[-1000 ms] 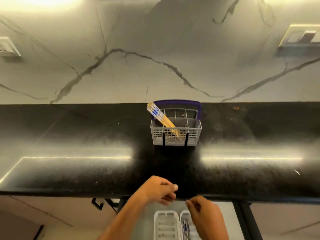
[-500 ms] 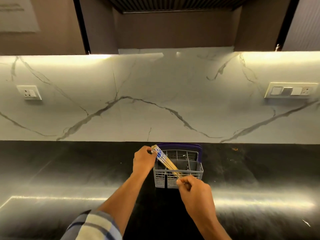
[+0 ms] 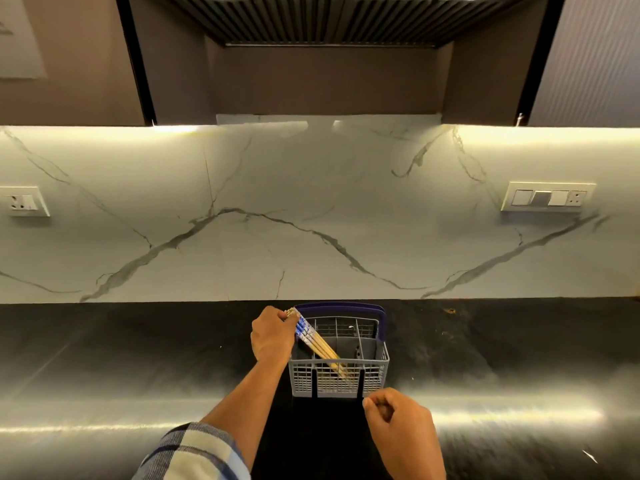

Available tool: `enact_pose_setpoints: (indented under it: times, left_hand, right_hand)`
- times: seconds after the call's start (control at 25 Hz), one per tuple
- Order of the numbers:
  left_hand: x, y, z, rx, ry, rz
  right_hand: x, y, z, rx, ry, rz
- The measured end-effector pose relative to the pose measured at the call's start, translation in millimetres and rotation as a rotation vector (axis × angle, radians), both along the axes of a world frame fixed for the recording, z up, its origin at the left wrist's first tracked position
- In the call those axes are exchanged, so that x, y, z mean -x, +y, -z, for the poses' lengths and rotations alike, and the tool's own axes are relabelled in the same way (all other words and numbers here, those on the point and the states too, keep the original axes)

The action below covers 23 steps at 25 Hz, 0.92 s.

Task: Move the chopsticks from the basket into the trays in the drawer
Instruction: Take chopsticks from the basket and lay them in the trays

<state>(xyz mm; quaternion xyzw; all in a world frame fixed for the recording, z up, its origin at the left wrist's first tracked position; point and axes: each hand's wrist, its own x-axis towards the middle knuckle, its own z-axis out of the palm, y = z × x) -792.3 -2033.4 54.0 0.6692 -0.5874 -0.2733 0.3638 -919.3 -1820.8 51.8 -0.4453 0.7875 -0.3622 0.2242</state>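
Note:
A grey plastic cutlery basket with a purple handle stands on the black countertop. A bundle of wooden chopsticks with blue-patterned tops leans out of its left side. My left hand is closed around the top ends of the chopsticks, which still stand in the basket. My right hand hovers just in front of the basket's right corner, fingers curled with nothing in them. The drawer and its trays are out of view.
A white marble backsplash rises behind the counter, with a socket at left and a switch plate at right. Dark cabinets and a hood hang above.
The view has tilted up, away from the drawer. My left hand reached to the basket and closed on the chopstick tops. My right hand came to the basket's front rim, then drew back slightly.

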Motion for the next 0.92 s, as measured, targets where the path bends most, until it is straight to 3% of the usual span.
enact_pose_setpoints:
  times: [0.56, 0.92]
  left_hand:
    - [3.0, -6.6, -1.9, 0.12, -0.198, 0.1]
    - [-1.1, -10.1, 1.3, 0.148, -0.156, 0.18]
  right_hand:
    - [0.9, -1.3, -2.2, -0.021, -0.042, 0.019]
    - [1.0, 1.7, 1.3, -0.023, -0.053, 0.029]
